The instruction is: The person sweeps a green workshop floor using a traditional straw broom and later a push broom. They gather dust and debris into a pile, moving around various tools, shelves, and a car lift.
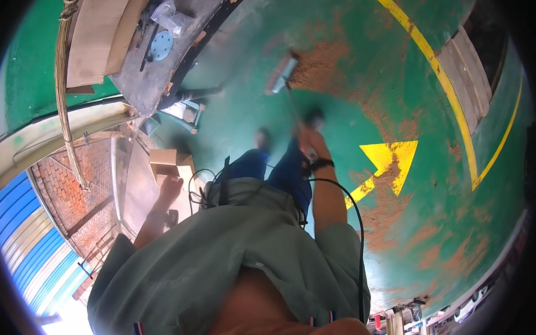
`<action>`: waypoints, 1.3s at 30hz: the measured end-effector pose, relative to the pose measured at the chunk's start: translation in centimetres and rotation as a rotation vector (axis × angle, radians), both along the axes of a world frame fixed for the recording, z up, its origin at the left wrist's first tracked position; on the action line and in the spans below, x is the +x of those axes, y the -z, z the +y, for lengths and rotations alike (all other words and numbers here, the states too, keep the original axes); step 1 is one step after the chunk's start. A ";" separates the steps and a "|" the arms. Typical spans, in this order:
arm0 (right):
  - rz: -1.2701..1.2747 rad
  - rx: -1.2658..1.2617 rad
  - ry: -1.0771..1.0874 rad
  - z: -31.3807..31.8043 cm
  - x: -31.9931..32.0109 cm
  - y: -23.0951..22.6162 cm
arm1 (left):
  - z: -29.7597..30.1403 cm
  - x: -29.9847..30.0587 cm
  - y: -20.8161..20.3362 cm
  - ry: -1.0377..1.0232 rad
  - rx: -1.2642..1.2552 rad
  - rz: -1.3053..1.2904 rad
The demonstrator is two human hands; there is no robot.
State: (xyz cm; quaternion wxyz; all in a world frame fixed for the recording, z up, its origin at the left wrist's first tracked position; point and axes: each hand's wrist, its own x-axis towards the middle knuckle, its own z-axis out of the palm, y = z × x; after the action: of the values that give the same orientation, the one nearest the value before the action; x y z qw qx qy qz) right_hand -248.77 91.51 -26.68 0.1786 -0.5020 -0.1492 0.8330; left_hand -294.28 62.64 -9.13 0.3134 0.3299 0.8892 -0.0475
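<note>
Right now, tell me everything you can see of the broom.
The broom has a long thin handle running from the right hand out to a wide flat head with pale bristles and a light bluish back. It is blurred, so the material is hard to tell. The head rests on the green painted floor at the edge of a patch of reddish-brown dust. The handle slopes away from the person, gripped near its top by the right hand alone; the left hand hangs free, apart from it.

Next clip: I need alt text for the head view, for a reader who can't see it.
Seen from above, a person's right hand holds a long-handled broom against reddish dust on a green floor with a yellow arrow. The left hand hangs free near a cardboard box.
</note>
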 end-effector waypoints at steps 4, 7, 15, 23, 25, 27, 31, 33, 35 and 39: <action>-0.111 -0.386 0.199 -3.3 15.8 -1.4 | 6.4 3.6 3.1 0.066 -0.120 -0.036; -0.083 -0.491 0.395 -5.7 24.9 -4.9 | 13.2 7.2 3.6 0.068 0.041 -0.103; -0.471 -0.299 0.458 -2.4 28.7 -6.8 | 18.2 8.2 5.5 0.182 0.218 -0.165; -0.271 -0.340 0.399 6.1 15.5 -12.1 | 22.4 4.1 6.9 0.106 -0.185 -0.156; -0.264 -0.226 0.206 9.6 10.7 -11.6 | 24.4 3.3 6.5 0.056 -0.131 -0.172; -0.158 -0.094 0.099 13.3 6.3 -9.3 | 27.0 2.4 6.3 0.000 -0.061 -0.157; -0.214 0.112 -0.142 21.1 -3.4 -4.6 | 24.1 -4.0 6.9 0.296 0.126 -0.094; -0.300 0.317 -0.175 23.6 -5.9 -2.1 | 26.5 -2.8 5.2 0.220 0.176 -0.063; -0.265 0.373 -0.163 23.9 -5.5 0.7 | 28.1 -0.3 1.6 -0.178 0.165 -0.111; -0.278 0.213 -0.126 21.2 1.4 -0.4 | 21.9 -2.9 3.3 -0.083 -0.087 -0.029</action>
State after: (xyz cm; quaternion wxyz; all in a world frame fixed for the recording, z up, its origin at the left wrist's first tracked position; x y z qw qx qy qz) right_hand -247.34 112.67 -26.26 0.1559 -0.5801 -0.2908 0.7447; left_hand -297.14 84.50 -12.45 0.3422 0.2795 0.8945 -0.0683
